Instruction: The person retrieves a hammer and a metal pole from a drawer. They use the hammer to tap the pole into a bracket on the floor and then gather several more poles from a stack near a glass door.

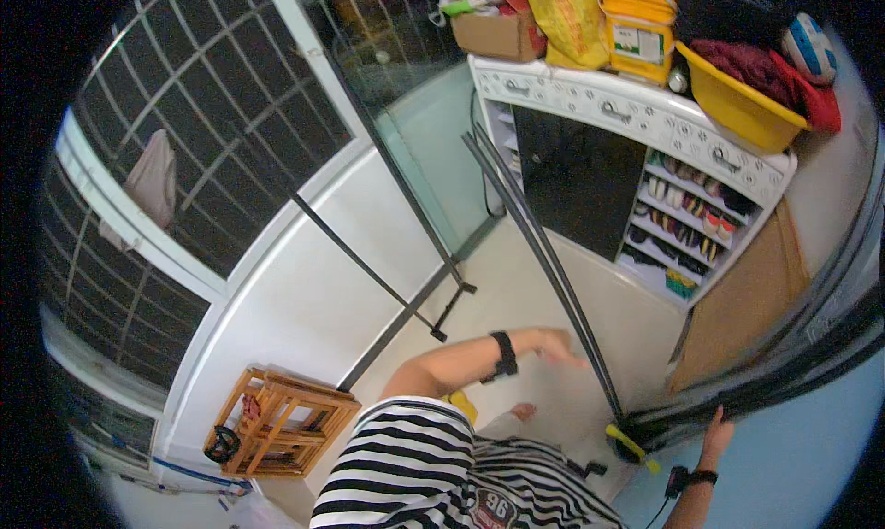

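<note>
left hand (556, 345) reaches toward black rack pole (544, 252) (blurred); right hand (717, 429) on doorframe (784, 382).

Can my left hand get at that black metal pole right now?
Probably yes. The left hand is stretched out, blurred, close beside the slanting black pole, with only bare floor between them.

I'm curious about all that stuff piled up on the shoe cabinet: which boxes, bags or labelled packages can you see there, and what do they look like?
Cardboard box: brown, open-topped, at the cabinet top's left end.
Yellow sack: bulging, with reddish print, right of the box.
Yellow container: squarish, bearing a white and green label.
Yellow tub: plastic, holding dark red cloth, at the right end.
No screens or signs show.
</note>
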A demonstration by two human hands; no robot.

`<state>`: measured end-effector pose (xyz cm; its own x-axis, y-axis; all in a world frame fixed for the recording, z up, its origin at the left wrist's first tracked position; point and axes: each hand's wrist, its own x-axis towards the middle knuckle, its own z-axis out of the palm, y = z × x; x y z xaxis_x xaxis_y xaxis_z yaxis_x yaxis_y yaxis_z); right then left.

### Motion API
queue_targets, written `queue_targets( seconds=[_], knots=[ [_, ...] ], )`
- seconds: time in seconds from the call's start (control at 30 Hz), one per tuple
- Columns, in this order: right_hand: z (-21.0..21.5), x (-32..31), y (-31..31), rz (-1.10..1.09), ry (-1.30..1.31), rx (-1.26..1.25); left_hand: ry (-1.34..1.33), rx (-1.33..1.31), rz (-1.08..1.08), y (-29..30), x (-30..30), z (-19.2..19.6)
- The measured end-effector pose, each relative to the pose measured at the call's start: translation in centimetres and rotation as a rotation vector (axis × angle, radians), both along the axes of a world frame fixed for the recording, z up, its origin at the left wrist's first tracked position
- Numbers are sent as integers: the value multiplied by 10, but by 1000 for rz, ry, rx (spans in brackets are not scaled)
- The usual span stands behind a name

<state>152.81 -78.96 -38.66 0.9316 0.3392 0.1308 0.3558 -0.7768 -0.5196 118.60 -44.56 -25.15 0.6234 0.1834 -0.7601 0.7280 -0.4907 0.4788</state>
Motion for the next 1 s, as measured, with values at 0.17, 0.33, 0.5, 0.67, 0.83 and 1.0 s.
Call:
queue_targets(
  seconds=[0.17, 0.33, 0.5, 0.67, 0.83, 1.0],
  knots=[
    [47, 8, -3, -109, 45, -195, -456, 113, 520, 74, -36, -25],
    [119, -16, 23, -131, 46, -87, -863, -102, 656, 108, -22, -34],
    [113, 4, 15, -105, -153, -17, -1075, -263, 665, 117, -12, -33],
    [100, 44, -14, -64, -109, 76, -1251, -399, 758, 89, 30, -28],
    [110, 46, -15, -27, 48, 115, -1304, -374, 831, 41, 73, -12],
    [145, 17, -10, -63, 106, 161, -1383, -462, 595, -25, 121, 44]
  ],
)
